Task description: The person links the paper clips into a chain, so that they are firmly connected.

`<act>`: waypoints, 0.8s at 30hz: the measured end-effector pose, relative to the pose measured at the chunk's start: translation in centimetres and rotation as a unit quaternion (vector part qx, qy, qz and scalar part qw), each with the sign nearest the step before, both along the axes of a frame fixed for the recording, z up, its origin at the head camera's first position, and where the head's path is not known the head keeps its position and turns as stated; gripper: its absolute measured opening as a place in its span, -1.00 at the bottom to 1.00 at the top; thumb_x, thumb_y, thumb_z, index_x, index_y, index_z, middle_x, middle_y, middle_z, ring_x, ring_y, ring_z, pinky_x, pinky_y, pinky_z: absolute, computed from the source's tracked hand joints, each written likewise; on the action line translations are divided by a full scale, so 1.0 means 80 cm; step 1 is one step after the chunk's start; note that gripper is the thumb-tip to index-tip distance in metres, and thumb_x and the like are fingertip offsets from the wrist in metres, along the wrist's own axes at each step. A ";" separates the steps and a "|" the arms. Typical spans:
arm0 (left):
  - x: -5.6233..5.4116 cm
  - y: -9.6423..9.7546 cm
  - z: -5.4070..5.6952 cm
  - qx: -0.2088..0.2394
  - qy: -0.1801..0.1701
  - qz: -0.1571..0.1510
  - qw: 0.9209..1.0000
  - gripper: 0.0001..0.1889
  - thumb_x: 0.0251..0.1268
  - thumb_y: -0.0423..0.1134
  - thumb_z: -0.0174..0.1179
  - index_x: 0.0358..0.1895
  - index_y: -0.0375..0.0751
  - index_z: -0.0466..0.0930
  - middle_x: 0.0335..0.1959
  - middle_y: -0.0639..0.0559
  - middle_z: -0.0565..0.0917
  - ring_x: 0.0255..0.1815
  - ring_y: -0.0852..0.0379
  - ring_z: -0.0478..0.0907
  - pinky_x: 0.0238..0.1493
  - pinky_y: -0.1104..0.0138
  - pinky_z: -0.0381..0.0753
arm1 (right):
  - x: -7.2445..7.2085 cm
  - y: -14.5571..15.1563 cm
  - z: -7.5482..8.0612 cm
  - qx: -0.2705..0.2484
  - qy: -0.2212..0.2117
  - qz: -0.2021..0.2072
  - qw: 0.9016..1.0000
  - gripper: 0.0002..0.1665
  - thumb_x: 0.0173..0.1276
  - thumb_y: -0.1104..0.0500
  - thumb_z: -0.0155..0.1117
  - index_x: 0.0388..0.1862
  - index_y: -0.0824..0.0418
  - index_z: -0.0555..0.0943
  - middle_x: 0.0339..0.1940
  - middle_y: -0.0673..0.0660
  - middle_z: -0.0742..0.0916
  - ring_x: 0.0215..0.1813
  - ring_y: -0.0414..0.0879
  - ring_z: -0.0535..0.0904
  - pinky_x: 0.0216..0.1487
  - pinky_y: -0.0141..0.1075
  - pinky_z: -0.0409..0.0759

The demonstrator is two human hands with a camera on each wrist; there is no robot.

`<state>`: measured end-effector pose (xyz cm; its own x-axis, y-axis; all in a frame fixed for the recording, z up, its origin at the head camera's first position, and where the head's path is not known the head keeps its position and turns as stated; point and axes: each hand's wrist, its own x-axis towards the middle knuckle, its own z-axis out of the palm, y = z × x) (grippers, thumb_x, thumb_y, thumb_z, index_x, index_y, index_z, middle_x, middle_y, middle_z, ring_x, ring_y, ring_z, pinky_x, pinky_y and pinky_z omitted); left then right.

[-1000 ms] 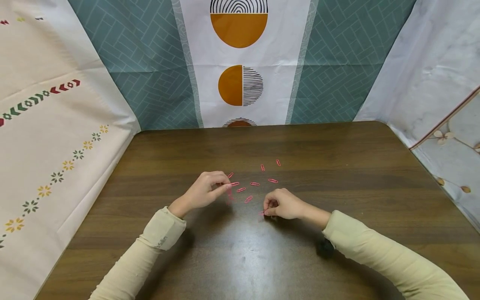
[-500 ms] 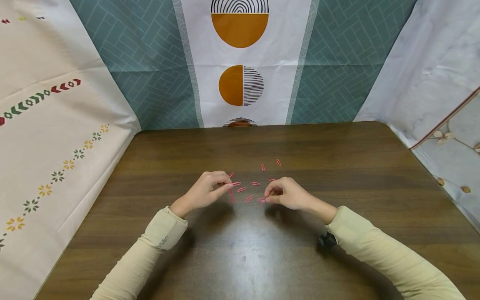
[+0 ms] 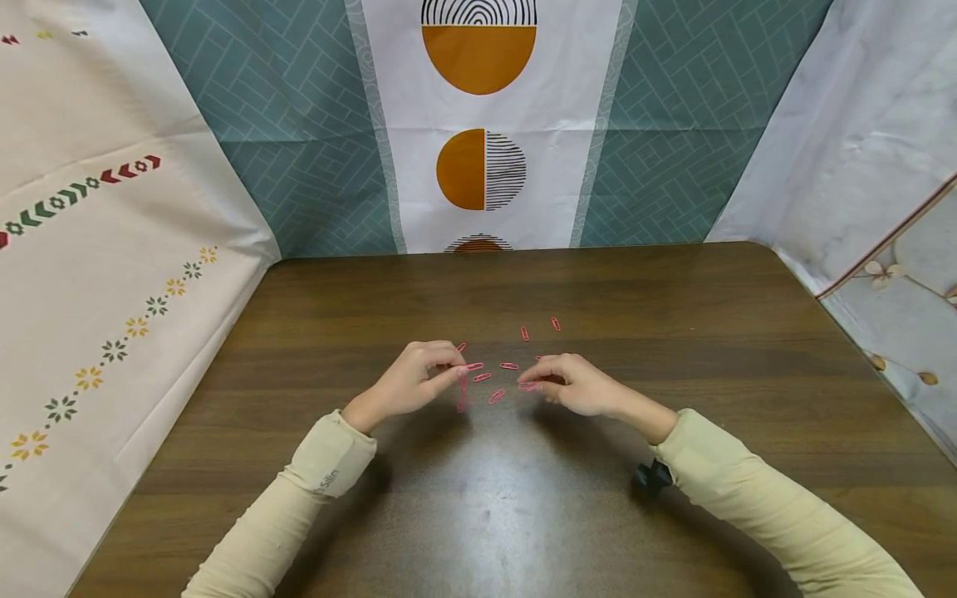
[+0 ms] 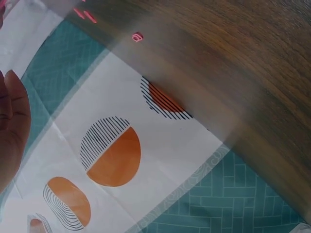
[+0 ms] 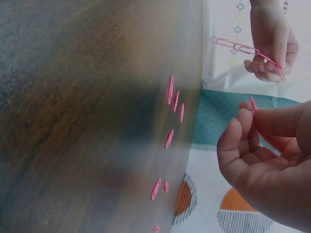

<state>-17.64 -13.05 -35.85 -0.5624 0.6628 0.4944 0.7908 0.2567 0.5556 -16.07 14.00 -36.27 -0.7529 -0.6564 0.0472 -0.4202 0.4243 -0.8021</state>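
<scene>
In the head view my left hand (image 3: 407, 378) pinches the end of a pink paper clip chain (image 3: 462, 394), which hangs below its fingertips. The right wrist view shows that chain (image 5: 235, 46) as several linked clips, with one end clip sticking out past the fingers. My right hand (image 3: 579, 386) pinches a single pink paper clip (image 5: 252, 103) between thumb and fingers, its tip pointing toward the left hand. A gap separates the two hands, both raised above the table. Loose pink paper clips (image 3: 497, 396) lie between and beyond them.
The brown wooden table (image 3: 478, 515) carries several more loose clips, two farther back, such as one paper clip (image 3: 556, 324). A patterned cloth (image 3: 478, 166) hangs behind the table's far edge. Pale cloths stand at the left and right sides.
My right hand has lifted its paper clip off the table, moving away from my body to about the left hand's level. The left hand stays nearly in place, with the chain dangling.
</scene>
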 end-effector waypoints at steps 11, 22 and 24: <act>0.000 0.003 0.000 -0.004 0.002 0.000 1.000 -0.88 0.17 -0.45 0.15 -0.48 -0.20 0.57 -0.51 0.12 0.54 -0.52 0.28 0.37 -0.51 0.43 0.39 | -0.001 -0.001 -0.001 -0.048 -0.017 -0.031 0.998 -0.92 0.28 0.34 0.13 -0.31 0.31 0.57 -0.51 0.23 0.58 -0.53 -0.17 0.43 -0.49 -0.37 0.44; -0.001 0.008 0.000 -0.002 0.004 -0.013 1.000 -0.90 0.17 -0.45 0.16 -0.48 -0.26 0.59 -0.52 0.07 0.56 -0.54 0.28 0.36 -0.51 0.43 0.39 | -0.001 0.000 0.005 -0.066 -0.021 -0.091 0.993 -0.89 0.21 0.25 0.26 -0.31 0.26 0.67 -0.45 0.14 0.68 -0.47 -0.14 0.50 -0.46 -0.36 0.47; -0.001 0.009 0.000 -0.004 0.007 -0.012 1.000 -0.89 0.17 -0.45 0.16 -0.48 -0.24 0.59 -0.52 0.11 0.55 -0.54 0.28 0.36 -0.51 0.43 0.39 | -0.001 -0.001 0.005 -0.073 -0.033 -0.096 0.992 -0.84 0.21 0.26 0.27 -0.25 0.30 0.66 -0.39 0.14 0.70 -0.40 -0.09 0.55 -0.41 -0.34 0.51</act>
<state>-17.72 -12.35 -35.85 -0.5391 0.6800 0.4970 0.8048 0.2420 0.5420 -16.17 13.91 -35.84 -0.8684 -0.4898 0.0771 -0.2867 0.3692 -0.8840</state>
